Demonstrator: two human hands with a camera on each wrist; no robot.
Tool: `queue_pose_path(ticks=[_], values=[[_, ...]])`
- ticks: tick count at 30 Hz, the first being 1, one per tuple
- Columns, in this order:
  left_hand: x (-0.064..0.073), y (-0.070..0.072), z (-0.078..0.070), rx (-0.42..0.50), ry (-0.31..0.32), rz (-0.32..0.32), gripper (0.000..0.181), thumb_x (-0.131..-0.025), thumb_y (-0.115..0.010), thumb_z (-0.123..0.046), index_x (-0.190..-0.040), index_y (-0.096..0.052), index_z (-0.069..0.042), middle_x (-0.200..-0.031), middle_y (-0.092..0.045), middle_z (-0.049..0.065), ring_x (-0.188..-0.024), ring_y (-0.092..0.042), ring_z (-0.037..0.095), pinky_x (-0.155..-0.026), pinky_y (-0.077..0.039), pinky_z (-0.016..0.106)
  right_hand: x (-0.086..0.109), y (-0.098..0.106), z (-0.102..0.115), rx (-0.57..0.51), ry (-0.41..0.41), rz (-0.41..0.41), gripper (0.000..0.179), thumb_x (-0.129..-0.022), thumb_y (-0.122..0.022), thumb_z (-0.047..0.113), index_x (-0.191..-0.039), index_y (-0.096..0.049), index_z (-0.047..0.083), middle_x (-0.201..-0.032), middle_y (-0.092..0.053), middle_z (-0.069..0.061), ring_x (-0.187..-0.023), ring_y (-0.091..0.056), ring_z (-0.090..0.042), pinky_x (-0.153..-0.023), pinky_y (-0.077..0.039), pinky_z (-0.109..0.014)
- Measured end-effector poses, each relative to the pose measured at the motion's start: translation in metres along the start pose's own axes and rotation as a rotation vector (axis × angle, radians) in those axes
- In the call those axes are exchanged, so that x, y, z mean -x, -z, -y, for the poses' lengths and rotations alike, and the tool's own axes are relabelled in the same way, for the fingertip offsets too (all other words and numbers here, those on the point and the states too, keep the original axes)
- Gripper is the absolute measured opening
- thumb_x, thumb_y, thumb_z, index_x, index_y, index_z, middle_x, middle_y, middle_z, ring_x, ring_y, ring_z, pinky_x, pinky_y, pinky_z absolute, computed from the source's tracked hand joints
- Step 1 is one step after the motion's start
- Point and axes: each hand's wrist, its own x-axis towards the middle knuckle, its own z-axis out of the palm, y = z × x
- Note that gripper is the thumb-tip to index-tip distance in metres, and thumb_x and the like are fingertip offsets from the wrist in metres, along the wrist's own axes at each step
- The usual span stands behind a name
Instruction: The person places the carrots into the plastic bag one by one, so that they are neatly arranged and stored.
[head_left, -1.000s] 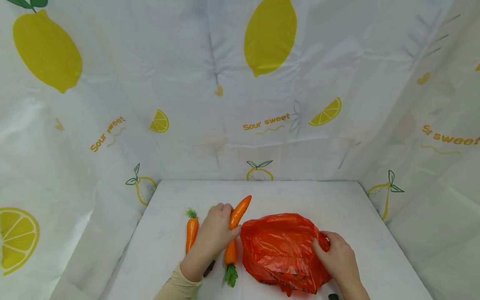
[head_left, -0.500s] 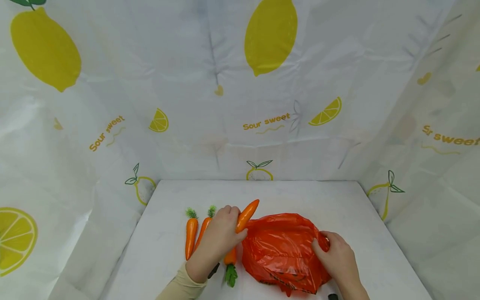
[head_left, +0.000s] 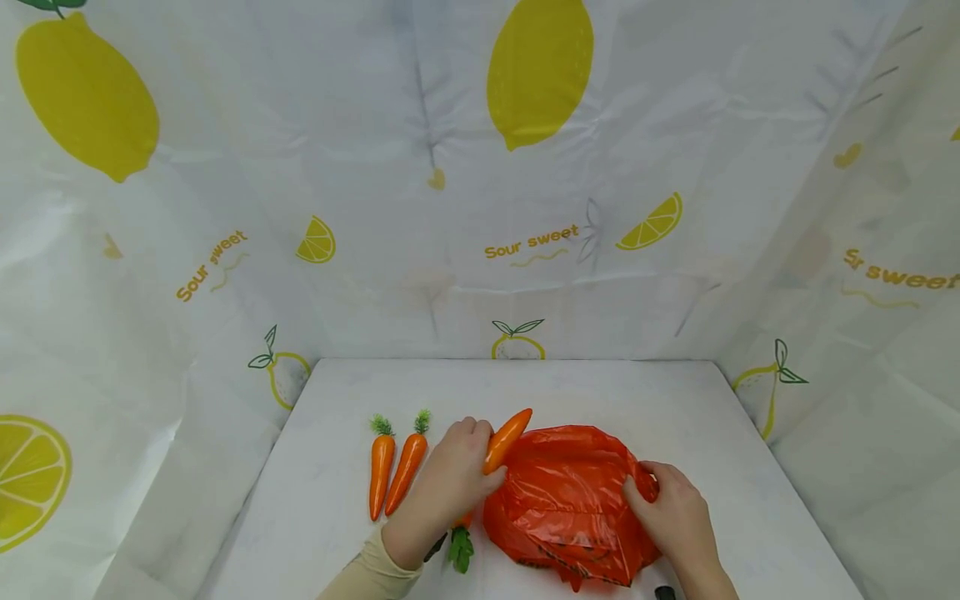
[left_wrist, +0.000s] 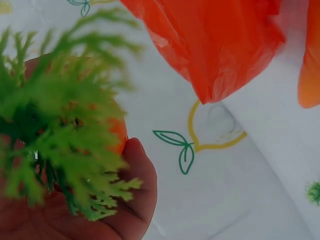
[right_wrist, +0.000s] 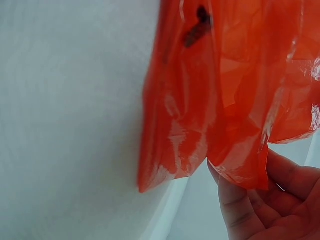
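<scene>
My left hand (head_left: 457, 467) grips an orange carrot (head_left: 508, 440), its pointed end sticking out up and to the right, overlapping the left rim of a red plastic bag (head_left: 566, 500). In the left wrist view the carrot's feathery green top (left_wrist: 65, 135) hides much of the palm. The bag lies spread on the white table, its mouth partly gaping. On its right side my right hand (head_left: 678, 512) pinches the edge. Thumb and fingers (right_wrist: 237, 210) show on the thin film in the right wrist view.
Two carrots (head_left: 381, 467) with green tops lie side by side on the left of the table (head_left: 315, 500). Another carrot's leafy top (head_left: 461, 550) shows below my left forearm, beside a dark piece (head_left: 435, 547). A dark round end (head_left: 664, 592) sits at the front edge.
My left hand has moved right with the carrot, toward the bag, uncovering the second carrot on the left. My right hand has stayed at the bag's edge.
</scene>
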Motion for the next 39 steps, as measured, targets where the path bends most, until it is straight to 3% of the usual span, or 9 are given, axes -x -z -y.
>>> queue_pose_path(ticks=[26, 39], values=[[-0.003, -0.014, -0.013, -0.030, -0.092, -0.018, 0.037, -0.091, -0.087, -0.032, -0.113, -0.068, -0.009, -0.093, -0.056, -0.002, -0.080, -0.047, 0.012, -0.066, -0.048, 0.023, 0.001, 0.002, -0.002, -0.005, 0.016, -0.021, 0.054, -0.101, -0.074, 0.038, -0.135, -0.072, -0.004, -0.134, -0.073, -0.029, -0.119, -0.072, -0.049, -0.101, -0.061, -0.066], [-0.005, -0.024, -0.018, -0.043, -0.085, 0.039, 0.043, -0.093, -0.088, -0.037, -0.119, -0.068, -0.008, -0.100, -0.060, 0.000, -0.085, -0.050, 0.012, -0.070, -0.053, 0.024, 0.002, -0.001, 0.000, -0.006, 0.007, -0.023, 0.055, -0.100, -0.075, 0.038, -0.136, -0.071, -0.004, -0.136, -0.071, -0.030, -0.119, -0.071, -0.049, -0.101, -0.061, -0.066]])
